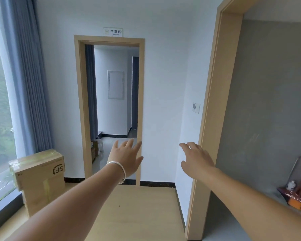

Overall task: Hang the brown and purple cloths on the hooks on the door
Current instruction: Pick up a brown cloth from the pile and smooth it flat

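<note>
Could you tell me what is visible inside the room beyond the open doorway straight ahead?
Past the doorway: a white wall panel, grey curtain, glossy floor. Left hand covers some floor.

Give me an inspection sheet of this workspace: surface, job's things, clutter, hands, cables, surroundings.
Surface: light wooden floor.
Job's things: brown cloth, purple cloth and hooks, nothing seen.
Clutter: taped brown cardboard box by the window; red and orange items at right.
Hands: left hand with silver bracelet and right hand, both outstretched and holding nothing.
Cables: nothing seen.
Surroundings: open wood-framed doorway, blue curtain, white wall switch.
</note>
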The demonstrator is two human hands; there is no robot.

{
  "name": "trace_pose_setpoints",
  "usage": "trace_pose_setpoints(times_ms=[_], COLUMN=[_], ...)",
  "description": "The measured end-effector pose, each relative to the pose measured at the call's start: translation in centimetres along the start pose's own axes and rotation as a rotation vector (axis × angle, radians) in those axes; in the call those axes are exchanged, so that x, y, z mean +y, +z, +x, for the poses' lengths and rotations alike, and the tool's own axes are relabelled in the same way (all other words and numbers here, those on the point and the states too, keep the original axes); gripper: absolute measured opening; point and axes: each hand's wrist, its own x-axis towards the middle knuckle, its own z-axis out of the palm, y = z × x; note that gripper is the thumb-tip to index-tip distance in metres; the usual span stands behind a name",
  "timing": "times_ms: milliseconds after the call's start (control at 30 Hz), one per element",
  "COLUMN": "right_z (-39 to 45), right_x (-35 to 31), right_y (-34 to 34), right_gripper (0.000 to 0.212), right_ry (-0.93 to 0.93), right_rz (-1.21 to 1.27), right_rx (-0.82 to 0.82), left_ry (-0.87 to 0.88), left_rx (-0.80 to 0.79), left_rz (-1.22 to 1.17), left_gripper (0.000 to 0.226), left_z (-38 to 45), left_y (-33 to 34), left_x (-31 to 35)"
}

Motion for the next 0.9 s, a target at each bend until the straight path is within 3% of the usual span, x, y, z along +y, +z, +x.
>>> trace_pose_setpoints(times_ms=[900], right_z=[39.4], right_x=[10.2], right_y=[16.4], right_gripper=[0.066], right_ry=[0.003], right_rz=[-0.030], right_rx=[-0.048], left_ry=[0.028], left_rx=[-0.051], left_rz=[0.034], left_gripper=[0.061], left_z=[38.3], left_y=[21.4], left_x=[-3.7])
